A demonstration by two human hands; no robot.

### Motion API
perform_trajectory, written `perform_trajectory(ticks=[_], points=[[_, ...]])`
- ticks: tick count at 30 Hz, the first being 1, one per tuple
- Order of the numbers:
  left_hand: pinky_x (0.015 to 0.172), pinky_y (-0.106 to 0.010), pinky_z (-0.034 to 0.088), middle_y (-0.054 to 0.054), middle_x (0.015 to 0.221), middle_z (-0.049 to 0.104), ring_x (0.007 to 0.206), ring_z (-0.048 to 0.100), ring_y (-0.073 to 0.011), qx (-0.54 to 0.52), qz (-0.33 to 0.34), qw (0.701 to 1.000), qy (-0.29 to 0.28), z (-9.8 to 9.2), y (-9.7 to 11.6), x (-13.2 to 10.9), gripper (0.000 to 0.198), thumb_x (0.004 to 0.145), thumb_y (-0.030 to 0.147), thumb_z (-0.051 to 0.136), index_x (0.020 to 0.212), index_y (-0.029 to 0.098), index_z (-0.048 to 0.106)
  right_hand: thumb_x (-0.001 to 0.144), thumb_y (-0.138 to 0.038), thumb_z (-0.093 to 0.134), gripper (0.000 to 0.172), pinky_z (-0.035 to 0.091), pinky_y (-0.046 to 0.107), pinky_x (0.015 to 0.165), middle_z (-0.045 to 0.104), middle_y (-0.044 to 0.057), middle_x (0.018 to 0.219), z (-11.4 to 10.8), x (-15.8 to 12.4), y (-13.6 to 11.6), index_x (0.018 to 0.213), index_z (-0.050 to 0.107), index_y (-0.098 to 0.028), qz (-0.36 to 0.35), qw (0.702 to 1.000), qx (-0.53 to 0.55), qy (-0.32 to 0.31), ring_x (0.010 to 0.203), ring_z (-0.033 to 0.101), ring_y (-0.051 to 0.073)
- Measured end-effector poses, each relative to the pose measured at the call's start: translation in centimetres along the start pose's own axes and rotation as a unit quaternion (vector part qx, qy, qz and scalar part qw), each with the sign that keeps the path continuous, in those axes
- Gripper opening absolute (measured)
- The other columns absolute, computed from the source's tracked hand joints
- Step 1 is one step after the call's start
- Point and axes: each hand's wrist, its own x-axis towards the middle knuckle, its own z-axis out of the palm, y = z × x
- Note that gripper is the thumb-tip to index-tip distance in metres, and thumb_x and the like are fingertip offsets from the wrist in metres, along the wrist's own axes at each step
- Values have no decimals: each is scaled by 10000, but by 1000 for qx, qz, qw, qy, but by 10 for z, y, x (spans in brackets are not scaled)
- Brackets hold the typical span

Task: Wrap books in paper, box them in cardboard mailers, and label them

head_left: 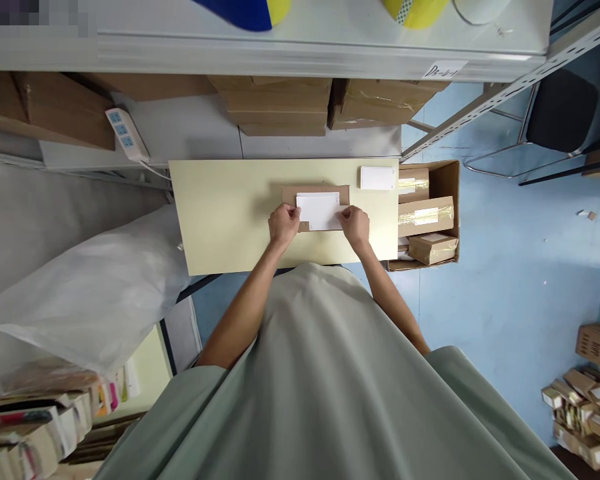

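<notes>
Pinching the box (320,210), left hand (284,223) at nine o'clock, right hand (356,225) at three, we may skew it off the cardboard (315,194) by pushing unevenly.

Bare forearms extended, the left hand (283,223) and right hand (356,225) pinch opposite ends of a white card (320,208), fingers curled.

The left grip (284,223) covers the left edge of the white box (321,211), and the right grip (355,225) covers its right corner. Whether they pinch or only press is too small to tell. The box hides most of the flat cardboard (289,195) beneath. Far above both grips, the top edge cuts off a blue and yellow roll (240,10), and the shelf label (443,69) is unreadable.
</notes>
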Motion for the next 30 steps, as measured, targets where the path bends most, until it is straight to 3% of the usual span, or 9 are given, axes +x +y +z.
perform_trajectory(ticks=[4,10,13,18,25,30], points=[[969,-346,520,-107,1154,857,1117,769,-282,-2,4,1000,-4,0,-4,1,198,1068,355,676,1042,203,800,1045,-218,747,104,583,358,961,869,116,1088,-1,7,-11,987,832,-204,-44,998,-29,-44,1062,812,291],[964,-350,531,-94,1142,863,1104,779,-279,-4,13,1000,-6,-1,-6,0,208,1074,367,662,1029,214,794,1072,-207,687,168,602,382,997,866,132,1167,-3,47,-39,1066,854,-188,-51,999,-12,11,1082,811,300],[953,-344,532,-92,1133,865,1083,783,-271,-8,8,1000,-7,-3,-6,-1,202,1075,365,666,1032,215,794,1078,-204,672,183,602,367,993,869,131,1170,2,38,-43,1083,854,-187,-64,998,-20,-4,1075,812,287],[932,-329,533,-90,1132,866,1063,786,-262,-18,10,1000,-7,-2,-6,-3,189,1077,364,678,1043,220,795,1066,-201,712,153,581,322,952,877,122,1115,19,16,-51,1025,859,-188,-108,989,-50,-84,1039,817,266],[937,-344,527,-89,1098,857,1065,781,-271,-2,9,1000,-3,0,-3,-4,205,1095,353,642,1027,227,789,1089,-175,616,235,576,330,958,869,120,1138,29,48,-88,1064,849,-175,-127,990,-38,-49,1037,788,255],[958,-349,526,-96,1114,855,1088,782,-281,-10,4,1000,-3,-1,-2,-5,174,1075,347,668,1040,226,789,1088,-190,648,190,565,319,942,855,134,1168,33,18,-76,1053,835,-188,-132,986,-51,-89,1044,792,251]])
